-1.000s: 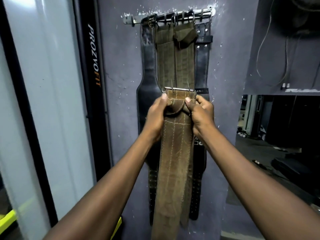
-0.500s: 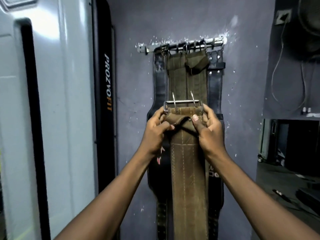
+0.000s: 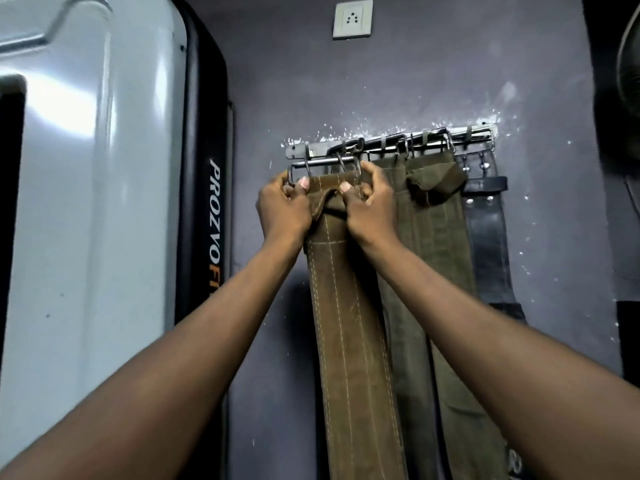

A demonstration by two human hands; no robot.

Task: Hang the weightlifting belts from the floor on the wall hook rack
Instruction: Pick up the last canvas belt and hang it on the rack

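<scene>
A long olive-brown weightlifting belt (image 3: 349, 327) with pale stitching hangs down from both my hands. My left hand (image 3: 284, 206) and my right hand (image 3: 370, 206) grip its top end on either side, just below its steel buckle (image 3: 322, 163). The buckle is raised to the left end of the metal wall hook rack (image 3: 311, 149), touching or nearly touching the hooks there. Two more olive belts (image 3: 429, 223) and a black leather belt (image 3: 485, 223) hang from hooks further right on the rack.
The rack is fixed to a grey wall (image 3: 277, 98) with a white socket (image 3: 352, 18) above it. A tall white and black panel lettered PROZVOFIT (image 3: 216, 220) stands close on the left. A dark fan edge (image 3: 628, 39) shows at the upper right.
Both hands have lifted the belt's buckle end up and to the left, from in front of the hanging belts to the rack's left hooks. The camera has tilted upward.
</scene>
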